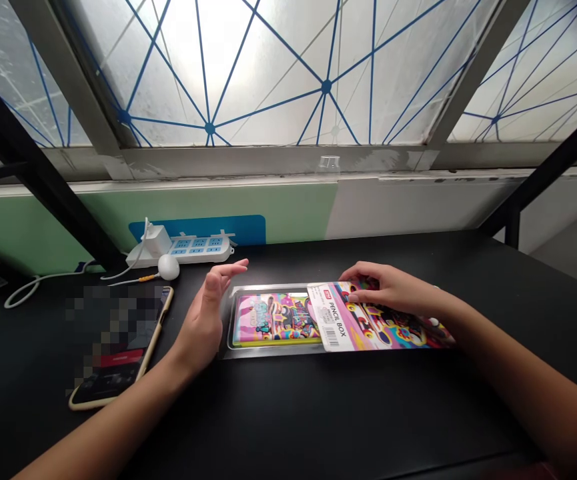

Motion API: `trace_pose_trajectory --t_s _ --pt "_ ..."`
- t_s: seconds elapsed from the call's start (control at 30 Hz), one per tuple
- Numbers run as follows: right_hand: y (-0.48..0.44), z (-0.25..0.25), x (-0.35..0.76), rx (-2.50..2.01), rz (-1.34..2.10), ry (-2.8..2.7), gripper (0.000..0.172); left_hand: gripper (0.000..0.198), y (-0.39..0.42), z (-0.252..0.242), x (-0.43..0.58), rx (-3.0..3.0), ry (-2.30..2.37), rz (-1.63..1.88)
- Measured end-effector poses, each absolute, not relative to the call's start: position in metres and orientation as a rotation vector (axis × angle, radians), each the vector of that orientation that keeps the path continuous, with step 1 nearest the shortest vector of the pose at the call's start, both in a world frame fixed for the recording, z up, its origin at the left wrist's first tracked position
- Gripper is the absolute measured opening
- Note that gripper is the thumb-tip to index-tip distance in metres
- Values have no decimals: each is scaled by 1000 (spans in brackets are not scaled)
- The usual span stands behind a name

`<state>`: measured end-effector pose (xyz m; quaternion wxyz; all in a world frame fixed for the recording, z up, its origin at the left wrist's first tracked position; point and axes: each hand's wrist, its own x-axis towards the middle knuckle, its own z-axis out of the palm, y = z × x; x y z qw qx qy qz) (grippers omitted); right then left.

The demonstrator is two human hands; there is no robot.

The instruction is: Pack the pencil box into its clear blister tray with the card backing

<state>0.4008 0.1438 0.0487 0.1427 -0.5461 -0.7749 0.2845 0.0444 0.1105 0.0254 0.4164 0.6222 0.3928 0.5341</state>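
Forearms (pixel 123 413) slant over the counter (pixel 318 427): left grip (pixel 201 327) spread beside the clear tray (pixel 273 351), right grip (pixel 385 288) on the printed card (pixel 341 327), pinching or not I can't tell. Pencil box (pixel 278 317) lies in the tray, part-covered; looks light, plastic probably slick, card bendy: take the tray's ends.

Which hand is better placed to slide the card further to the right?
Probably the right hand: it is on the card, while the left hand is open at the tray's left end.
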Motion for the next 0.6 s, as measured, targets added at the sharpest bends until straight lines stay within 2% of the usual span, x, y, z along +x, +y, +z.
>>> trace_pose_trajectory --t_s 0.17,0.3,0.6 --pt "151 48 407 -1621 889 -2230 53 73 107 19 53 1439 954 1374" --pt "153 51 378 -1607 794 -2308 55 75 103 21 54 1473 1029 1406" --pt "162 65 257 -1456 604 -2630 53 67 105 14 52 1463 993 1411"
